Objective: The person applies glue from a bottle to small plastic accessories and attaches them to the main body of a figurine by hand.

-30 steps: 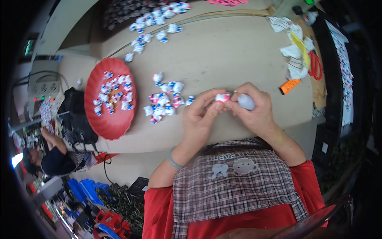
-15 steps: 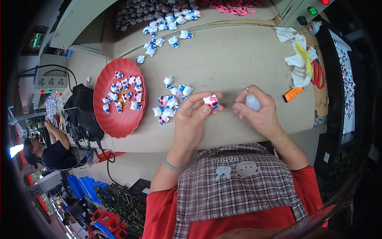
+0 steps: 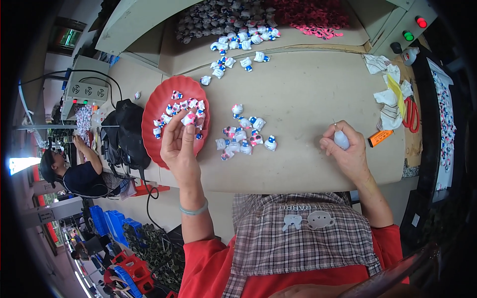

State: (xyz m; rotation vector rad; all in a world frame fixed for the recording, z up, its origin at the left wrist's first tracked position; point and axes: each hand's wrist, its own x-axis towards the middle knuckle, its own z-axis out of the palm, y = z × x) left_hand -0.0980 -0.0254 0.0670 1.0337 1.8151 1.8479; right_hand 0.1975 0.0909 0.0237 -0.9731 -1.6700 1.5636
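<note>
The left hand (image 3: pixel 180 144) is out over the red plate (image 3: pixel 158 144) at the left side of the tabletop (image 3: pixel 308 94), pinching one small white figurine (image 3: pixel 189 119) between thumb and fingertips, right above the other little figurines already lying in the plate. The right hand (image 3: pixel 348 151) sits well apart on the right part of the tabletop, fingers curled around a small pale squeeze bottle (image 3: pixel 341 139) with a thin needle tip pointing up. Between the two hands there's a loose cluster of figurines (image 3: pixel 244 136), white with pink and blue bits, just beside the plate. A bigger heap of figurines (image 3: pixel 238 35) runs along the far edge. Off to the right are an orange marker (image 3: pixel 380 138), some crumpled cloths (image 3: pixel 390 99) and red scissors (image 3: pixel 411 110). Another person (image 3: pixel 74 171) sits far left, below the tabletop.
</note>
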